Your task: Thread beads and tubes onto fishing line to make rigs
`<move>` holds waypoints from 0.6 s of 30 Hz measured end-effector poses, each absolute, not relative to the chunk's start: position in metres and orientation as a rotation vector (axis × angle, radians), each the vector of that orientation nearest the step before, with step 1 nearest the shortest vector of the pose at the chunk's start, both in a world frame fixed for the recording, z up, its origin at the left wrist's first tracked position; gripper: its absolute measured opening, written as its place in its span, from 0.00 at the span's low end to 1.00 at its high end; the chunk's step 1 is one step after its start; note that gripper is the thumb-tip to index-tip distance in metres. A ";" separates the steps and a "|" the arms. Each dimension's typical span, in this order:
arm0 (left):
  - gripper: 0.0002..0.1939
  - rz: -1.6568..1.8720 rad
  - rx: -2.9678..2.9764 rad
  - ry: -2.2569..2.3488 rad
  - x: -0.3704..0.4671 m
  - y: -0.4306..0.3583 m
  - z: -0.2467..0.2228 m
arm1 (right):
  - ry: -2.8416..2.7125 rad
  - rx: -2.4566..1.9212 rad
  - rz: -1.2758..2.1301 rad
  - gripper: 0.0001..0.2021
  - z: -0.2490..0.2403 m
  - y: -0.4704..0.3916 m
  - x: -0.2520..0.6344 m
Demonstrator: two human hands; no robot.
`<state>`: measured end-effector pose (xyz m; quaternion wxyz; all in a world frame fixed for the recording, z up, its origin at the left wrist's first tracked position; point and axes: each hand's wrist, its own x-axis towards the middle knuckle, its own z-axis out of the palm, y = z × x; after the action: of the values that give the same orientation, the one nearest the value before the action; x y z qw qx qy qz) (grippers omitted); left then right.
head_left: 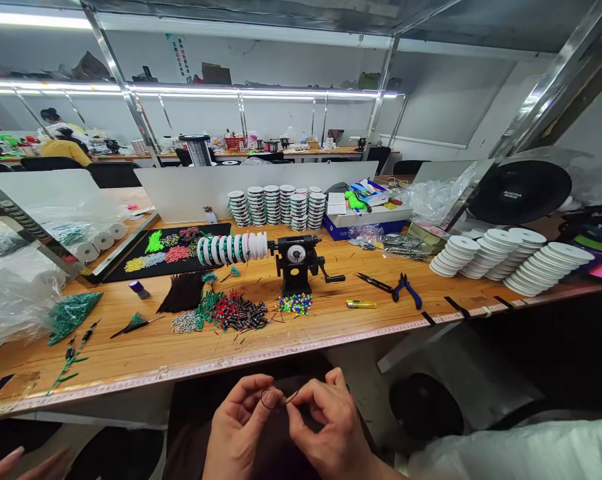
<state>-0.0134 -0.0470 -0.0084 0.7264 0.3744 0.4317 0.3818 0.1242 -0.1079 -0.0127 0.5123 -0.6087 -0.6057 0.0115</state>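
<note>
In front of the bench's edge, low in the view, my left hand (241, 421) pinches a thin dark cord (292, 397) between thumb and fingertips. A small loop of the cord curves over the left thumb. Close beside it, my right hand (328, 421) pinches the same cord, fingertips nearly touching the left ones. Beyond the hands stands a black hand-cranked winder (295, 263) with white spools (233, 248) of green on its shaft. On the bench before it lie a heap of red, green and black small parts (238, 312) and coloured beads (295, 304).
A yellow lighter (361, 305), blue-handled pliers (408, 291) and black scissors (375, 282) lie right of the winder. White spool stacks (548, 267) stand farther right. Another person's hand (23, 467) shows at the lower left. A black mat (115, 267) holds bead piles.
</note>
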 end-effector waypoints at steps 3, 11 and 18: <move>0.22 0.857 0.889 0.969 -0.013 -0.047 -0.006 | -1.452 -1.465 0.043 0.06 -0.011 -0.108 0.125; 0.24 0.848 0.929 1.016 -0.013 -0.046 0.001 | -1.416 -1.471 0.073 0.06 -0.012 -0.109 0.125; 0.23 0.866 1.035 1.049 -0.017 -0.051 0.001 | -1.422 -1.493 0.139 0.05 -0.012 -0.109 0.125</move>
<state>-0.0169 -0.0505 0.0010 0.6565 0.4570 0.4629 0.3821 0.1252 -0.1086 -0.0120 0.5122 -0.6205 -0.5910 0.0579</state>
